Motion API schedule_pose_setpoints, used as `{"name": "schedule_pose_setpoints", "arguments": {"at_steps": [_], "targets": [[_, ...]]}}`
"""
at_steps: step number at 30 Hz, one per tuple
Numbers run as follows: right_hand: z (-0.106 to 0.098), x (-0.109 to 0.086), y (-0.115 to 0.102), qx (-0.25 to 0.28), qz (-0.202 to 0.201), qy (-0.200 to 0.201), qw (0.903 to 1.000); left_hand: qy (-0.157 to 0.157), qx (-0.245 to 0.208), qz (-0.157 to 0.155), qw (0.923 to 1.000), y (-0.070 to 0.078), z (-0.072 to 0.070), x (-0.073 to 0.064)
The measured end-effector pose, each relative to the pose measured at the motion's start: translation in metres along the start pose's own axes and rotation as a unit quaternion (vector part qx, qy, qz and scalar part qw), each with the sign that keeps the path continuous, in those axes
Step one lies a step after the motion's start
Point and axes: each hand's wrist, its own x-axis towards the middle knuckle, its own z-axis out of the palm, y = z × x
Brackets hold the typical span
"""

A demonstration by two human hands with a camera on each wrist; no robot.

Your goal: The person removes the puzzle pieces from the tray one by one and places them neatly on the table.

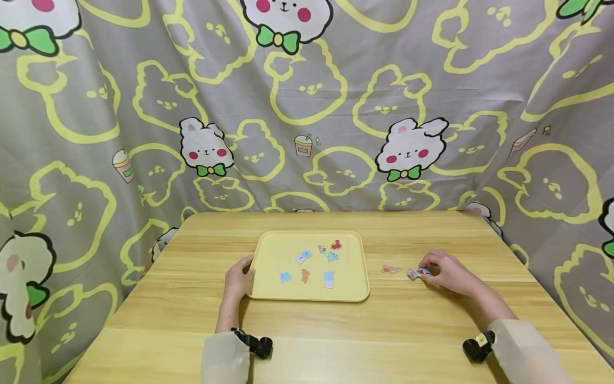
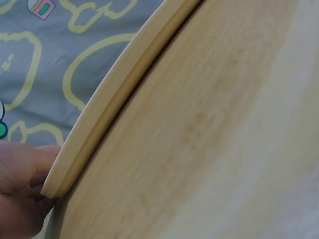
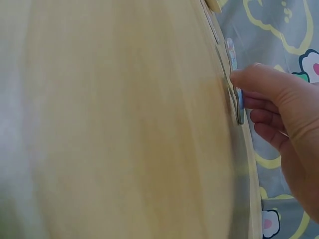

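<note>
My right hand (image 1: 446, 273) pinches a blue-and-white printed puzzle piece (image 1: 415, 273) between thumb and fingers, close over the table to the right of the tray. In the right wrist view this thin, flat piece (image 3: 232, 56) appears edge-on at the fingertips of the right hand (image 3: 284, 104). Just left of it lies an orange piece (image 1: 390, 269). My left hand (image 1: 238, 277) holds the left edge of a yellow tray (image 1: 288, 294). The left wrist view shows the fingers of the left hand (image 2: 22, 186) curled at the rim of the tray (image 2: 94, 107).
Several small printed pieces lie spread on the tray, among them a red one (image 1: 336, 245), a brown one (image 1: 305, 276) and a blue one (image 1: 285, 277). The wooden table (image 1: 345, 341) ends at a patterned curtain (image 1: 297, 160) behind and at both sides.
</note>
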Motion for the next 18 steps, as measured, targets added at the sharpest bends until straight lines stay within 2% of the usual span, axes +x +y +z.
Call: {"name": "schedule_pose_setpoints", "arguments": {"at_steps": [13,18], "targets": [[0.0005,0.0019,0.0015,-0.027,-0.02,-0.019,0.9992,0.005,0.001,0.003,1.0,-0.0005,0.0011,0.0023],[0.0008,0.003,-0.0001,-0.033,-0.033,-0.011,0.9989,0.008,0.003,0.004,1.0,-0.0006,0.0007,0.0022]]}}
